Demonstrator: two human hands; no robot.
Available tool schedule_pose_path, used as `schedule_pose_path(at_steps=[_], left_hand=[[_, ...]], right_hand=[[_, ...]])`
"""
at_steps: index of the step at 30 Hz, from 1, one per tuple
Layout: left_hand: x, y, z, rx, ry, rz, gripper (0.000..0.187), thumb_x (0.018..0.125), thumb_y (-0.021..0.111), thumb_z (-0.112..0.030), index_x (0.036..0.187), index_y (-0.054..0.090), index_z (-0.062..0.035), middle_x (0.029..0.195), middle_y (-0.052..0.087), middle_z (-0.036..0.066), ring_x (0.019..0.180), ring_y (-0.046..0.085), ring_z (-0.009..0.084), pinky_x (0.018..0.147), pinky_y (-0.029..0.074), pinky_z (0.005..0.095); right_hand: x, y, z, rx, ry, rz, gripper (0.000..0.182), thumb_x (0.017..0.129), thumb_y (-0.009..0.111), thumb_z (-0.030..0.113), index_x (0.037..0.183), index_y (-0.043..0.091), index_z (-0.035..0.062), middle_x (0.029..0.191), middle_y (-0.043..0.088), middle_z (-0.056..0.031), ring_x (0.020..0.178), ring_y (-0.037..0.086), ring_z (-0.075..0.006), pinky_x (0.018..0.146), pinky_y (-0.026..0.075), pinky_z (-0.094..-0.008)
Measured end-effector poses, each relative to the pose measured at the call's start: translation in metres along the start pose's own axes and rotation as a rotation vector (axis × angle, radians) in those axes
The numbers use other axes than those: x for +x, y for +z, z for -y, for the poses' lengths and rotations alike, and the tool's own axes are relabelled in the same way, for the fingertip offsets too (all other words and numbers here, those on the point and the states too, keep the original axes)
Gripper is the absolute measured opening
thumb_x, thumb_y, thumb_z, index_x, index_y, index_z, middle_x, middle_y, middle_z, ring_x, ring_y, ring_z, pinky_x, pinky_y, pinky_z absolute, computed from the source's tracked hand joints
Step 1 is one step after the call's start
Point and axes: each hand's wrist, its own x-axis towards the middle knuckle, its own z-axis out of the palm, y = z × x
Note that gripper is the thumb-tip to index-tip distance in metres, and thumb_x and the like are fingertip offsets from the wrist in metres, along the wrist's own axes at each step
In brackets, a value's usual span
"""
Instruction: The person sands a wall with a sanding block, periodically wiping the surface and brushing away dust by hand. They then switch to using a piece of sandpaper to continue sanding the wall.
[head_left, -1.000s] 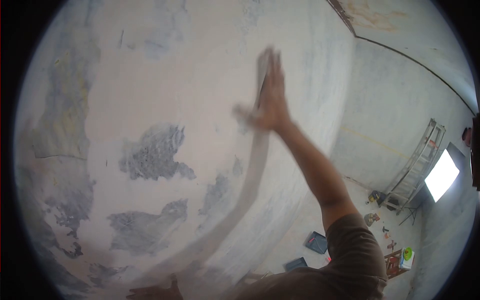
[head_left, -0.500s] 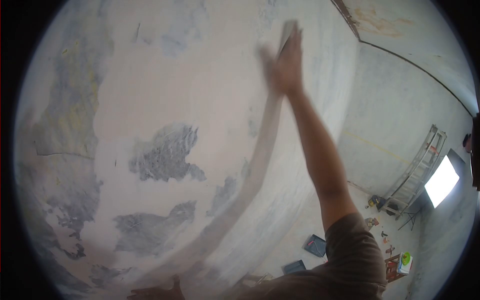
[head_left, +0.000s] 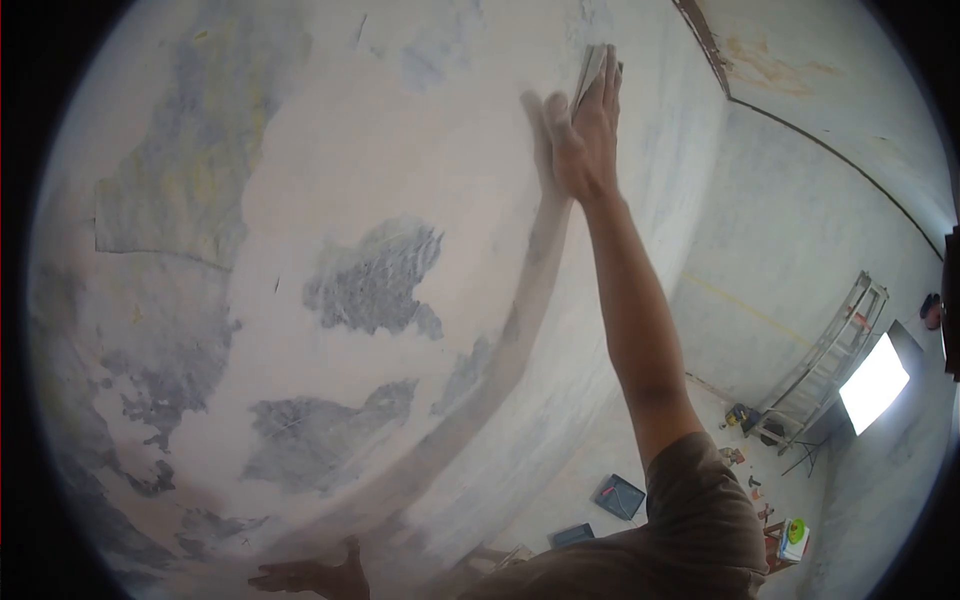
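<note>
High on the patchy wall (head_left: 330, 180), my right hand (head_left: 590, 140) presses a flat, pale sanding block (head_left: 592, 68) against the surface. Its fingers lie stretched along the block, with the thumb at the near side. The arm reaches up fully and casts a long shadow on the wall. Low at the bottom edge, my left hand (head_left: 318, 578) is spread against the wall with nothing in it, thumb pointing up. Grey bare patches (head_left: 380, 280) show between smooth pinkish-white filler areas.
To the right, a metal ladder (head_left: 825, 365) leans near a bright lamp panel (head_left: 875, 383). Dark paint trays (head_left: 620, 497) lie on the floor beside my shoulder. A small stool (head_left: 775, 550) holds a green item (head_left: 796, 530). Several small tools are scattered nearby.
My right hand, blurred before, now shows sharply, at nearly the same height on the wall. The view has shifted slightly. My left hand remains spread low down.
</note>
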Motion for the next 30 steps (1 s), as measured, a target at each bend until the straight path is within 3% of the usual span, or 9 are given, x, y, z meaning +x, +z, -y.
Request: schedule_pose_path(at_steps=[5,8,10,13,17,20,23,26,30], left_hand=[[0.000,-0.003,-0.011,-0.019,-0.049,0.014,0.152,0.056,0.070,-0.086,0.155,-0.015,-0.0091,0.157,-0.022,0.031,0.144,-0.014,0.0546,0.103,0.017,0.0777],[0.002,-0.008,-0.019,-0.034,-0.041,-0.004,0.152,0.056,0.071,-0.085,0.155,-0.015,-0.0090,0.156,-0.022,0.032,0.144,-0.015,0.0550,0.102,0.017,0.0781],[0.001,-0.004,-0.015,-0.029,-0.030,-0.005,0.152,0.056,0.072,-0.084,0.155,-0.015,-0.0088,0.156,-0.022,0.032,0.144,-0.016,0.0549,0.102,0.018,0.0783],[0.001,-0.009,-0.015,-0.026,-0.008,-0.003,0.152,0.056,0.072,-0.083,0.155,-0.015,-0.0087,0.156,-0.022,0.033,0.144,-0.016,0.0549,0.101,0.018,0.0788],[0.007,-0.011,-0.026,-0.077,0.000,-0.029,0.152,0.056,0.073,-0.083,0.155,-0.016,-0.0088,0.156,-0.022,0.033,0.143,-0.016,0.0555,0.101,0.018,0.0789],[0.008,-0.014,-0.034,-0.041,-0.055,0.025,0.153,0.056,0.075,-0.080,0.154,-0.017,-0.0088,0.155,-0.023,0.033,0.143,-0.017,0.0561,0.100,0.020,0.0793],[0.008,-0.009,-0.030,-0.047,-0.046,0.033,0.154,0.055,0.077,-0.078,0.154,-0.019,-0.0088,0.154,-0.025,0.033,0.142,-0.020,0.0565,0.097,0.021,0.0807],[0.011,-0.010,-0.031,-0.011,0.008,-0.003,0.153,0.057,0.076,-0.078,0.154,-0.019,-0.0092,0.154,-0.025,0.034,0.142,-0.019,0.0570,0.095,0.022,0.0823],[0.007,-0.003,-0.029,-0.056,-0.018,0.018,0.152,0.058,0.076,-0.078,0.153,-0.021,-0.0095,0.153,-0.025,0.035,0.141,-0.018,0.0584,0.093,0.021,0.0837]], right_hand=[[-0.123,0.006,0.035,0.049,-0.304,0.146,0.124,0.077,0.060,0.077,0.156,0.001,0.0026,0.162,-0.003,-0.0239,0.149,-0.003,-0.0458,0.115,0.005,-0.0689],[-0.060,-0.005,0.025,-0.106,-0.345,0.109,0.120,0.080,0.056,0.076,0.156,0.003,-0.0005,0.162,0.000,-0.0241,0.149,-0.002,-0.0448,0.117,0.008,-0.0644],[0.011,-0.009,0.008,-0.078,-0.123,0.016,0.117,0.082,0.058,0.072,0.156,0.003,-0.0005,0.163,0.000,-0.0238,0.150,-0.001,-0.0418,0.119,0.008,-0.0594],[0.014,-0.006,0.009,0.007,0.005,-0.036,0.116,0.082,0.061,0.067,0.156,0.002,0.0007,0.163,-0.002,-0.0231,0.151,-0.002,-0.0389,0.120,0.007,-0.0568],[-0.104,0.008,0.044,-0.004,-0.248,0.095,0.125,0.075,0.055,0.082,0.157,-0.001,0.0061,0.163,-0.007,-0.0220,0.149,-0.007,-0.0430,0.116,0.003,-0.0649],[-0.054,-0.002,0.023,-0.153,-0.322,0.098,0.125,0.076,0.057,0.079,0.156,-0.001,0.0018,0.163,-0.001,-0.0241,0.150,-0.003,-0.0429,0.118,0.006,-0.0621],[0.033,-0.012,-0.015,0.120,0.061,-0.065,0.118,0.079,0.066,0.065,0.155,0.005,-0.0011,0.163,0.001,-0.0241,0.151,0.001,-0.0390,0.118,0.007,-0.0605],[0.006,0.003,-0.011,0.070,0.143,-0.126,0.110,0.082,0.064,0.063,0.156,0.010,0.0023,0.163,0.001,-0.0236,0.151,0.001,-0.0410,0.118,0.006,-0.0598],[-0.165,0.012,0.044,0.119,-0.031,0.061,0.103,0.084,0.067,0.050,0.157,0.010,0.0031,0.163,0.006,-0.0222,0.151,0.005,-0.0420,0.118,0.010,-0.0598]])
